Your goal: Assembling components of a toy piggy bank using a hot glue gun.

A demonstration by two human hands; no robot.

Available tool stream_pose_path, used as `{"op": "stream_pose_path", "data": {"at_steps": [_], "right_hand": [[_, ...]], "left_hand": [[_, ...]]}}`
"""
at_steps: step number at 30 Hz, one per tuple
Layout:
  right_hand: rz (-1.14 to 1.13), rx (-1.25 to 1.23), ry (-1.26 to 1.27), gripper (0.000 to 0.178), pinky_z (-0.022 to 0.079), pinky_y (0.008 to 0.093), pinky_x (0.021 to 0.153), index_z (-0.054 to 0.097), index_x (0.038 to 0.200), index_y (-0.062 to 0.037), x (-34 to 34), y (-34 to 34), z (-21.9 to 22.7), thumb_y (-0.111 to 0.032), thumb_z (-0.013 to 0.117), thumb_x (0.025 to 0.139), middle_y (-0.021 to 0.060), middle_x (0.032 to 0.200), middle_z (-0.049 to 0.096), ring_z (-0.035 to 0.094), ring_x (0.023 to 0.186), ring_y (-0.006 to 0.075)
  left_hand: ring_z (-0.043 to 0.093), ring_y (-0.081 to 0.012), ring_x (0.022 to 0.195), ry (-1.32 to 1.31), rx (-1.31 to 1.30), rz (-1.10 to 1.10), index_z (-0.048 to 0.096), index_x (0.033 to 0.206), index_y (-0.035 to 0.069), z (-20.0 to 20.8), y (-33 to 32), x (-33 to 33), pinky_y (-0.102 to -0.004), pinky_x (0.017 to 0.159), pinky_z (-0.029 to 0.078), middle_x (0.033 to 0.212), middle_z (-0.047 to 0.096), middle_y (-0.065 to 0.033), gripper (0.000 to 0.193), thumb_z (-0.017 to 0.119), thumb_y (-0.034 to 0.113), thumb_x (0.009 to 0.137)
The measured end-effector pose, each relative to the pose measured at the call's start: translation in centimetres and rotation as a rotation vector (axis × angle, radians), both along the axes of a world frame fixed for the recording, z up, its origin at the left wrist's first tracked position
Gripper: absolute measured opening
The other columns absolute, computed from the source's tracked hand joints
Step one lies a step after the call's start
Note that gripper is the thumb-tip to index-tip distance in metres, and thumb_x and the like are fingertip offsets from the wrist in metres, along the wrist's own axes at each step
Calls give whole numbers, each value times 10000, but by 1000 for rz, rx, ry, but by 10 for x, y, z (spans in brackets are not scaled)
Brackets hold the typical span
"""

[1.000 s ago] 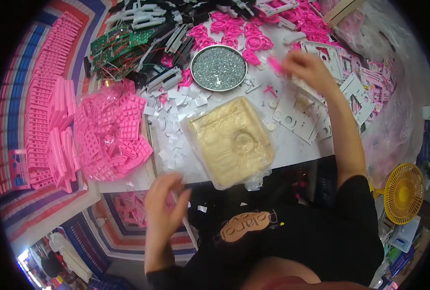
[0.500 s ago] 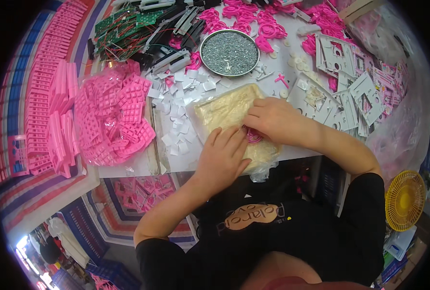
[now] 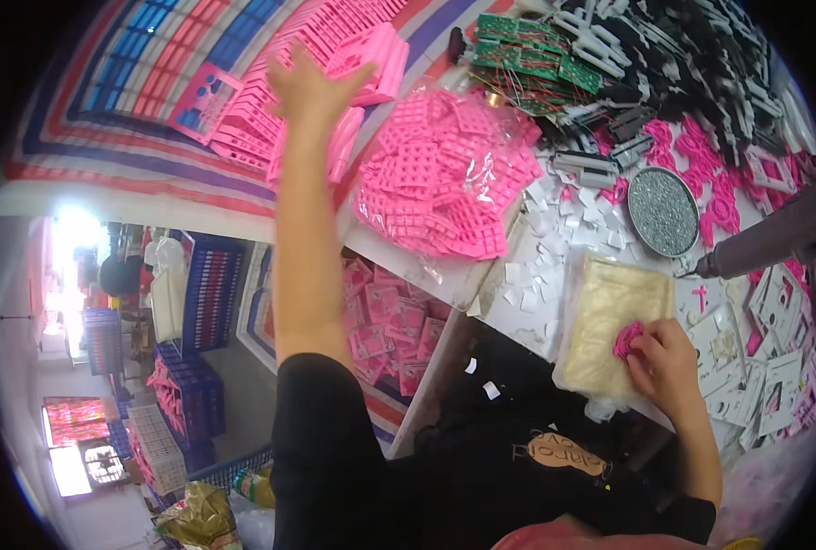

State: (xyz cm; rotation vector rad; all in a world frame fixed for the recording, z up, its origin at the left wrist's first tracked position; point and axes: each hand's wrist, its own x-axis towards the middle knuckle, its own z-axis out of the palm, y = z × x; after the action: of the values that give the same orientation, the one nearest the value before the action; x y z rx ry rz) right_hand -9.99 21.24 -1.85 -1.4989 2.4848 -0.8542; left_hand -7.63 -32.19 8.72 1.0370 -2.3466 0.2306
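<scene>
My left hand is stretched far out to the upper left with its fingers spread, over a long row of pink plastic panels and close to a stack of pink casings. Nothing shows in its grasp; the hand hides some panels beneath it. My right hand pinches a small round pink plastic part between thumb and fingers. That part rests on a yellowish pad wrapped in clear plastic at the table's front edge.
Pink keypads fill a clear bag between my hands. Beyond the pad are a round dish of small metal screws and green circuit boards with red wires. A dark power screwdriver juts in from the right, above white plates.
My left hand has left the pad and swung up left to the pink panels. The view has turned left. My right hand stays at the pink part; the screwdriver has come into view.
</scene>
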Motion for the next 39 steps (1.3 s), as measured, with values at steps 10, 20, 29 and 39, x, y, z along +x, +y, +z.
{"op": "stream_pose_path", "data": {"at_steps": [10,20,29,39], "right_hand": [[15,-89,49,150,517,455,676,686,872,-122,-14,11,-17,-174,778,766,93,919,652,632,830,337],[-139,-249,55,185,540,420,779,654,987,-126,-15,77,-9,-154,734,822,67,1035,632,632,962,297],[-665,68,-171,120,547,383,758,741,979,-93,100,211,-1,-156,729,878,80,931,720,694,881,262],[-1618,282,-73,630,421,415,1065,637,1327,-96,363,423,0,-250,842,752,141,1237,642,569,1201,339]], "left_hand": [[244,-408,1432,-223,623,16,199,1610,52,-21,-140,38,-559,1119,296,1603,107,-262,1300,849,632,645],[281,-362,1315,74,595,-499,224,1596,48,-32,58,5,-513,1020,309,1498,166,-225,1178,795,566,705],[315,-321,1209,24,968,-891,246,1583,45,-96,255,20,-471,930,320,1405,220,-193,1068,747,506,760],[352,-275,1091,-9,1224,-1039,271,1569,42,-113,311,17,-425,830,333,1300,280,-157,947,694,440,821]]}}
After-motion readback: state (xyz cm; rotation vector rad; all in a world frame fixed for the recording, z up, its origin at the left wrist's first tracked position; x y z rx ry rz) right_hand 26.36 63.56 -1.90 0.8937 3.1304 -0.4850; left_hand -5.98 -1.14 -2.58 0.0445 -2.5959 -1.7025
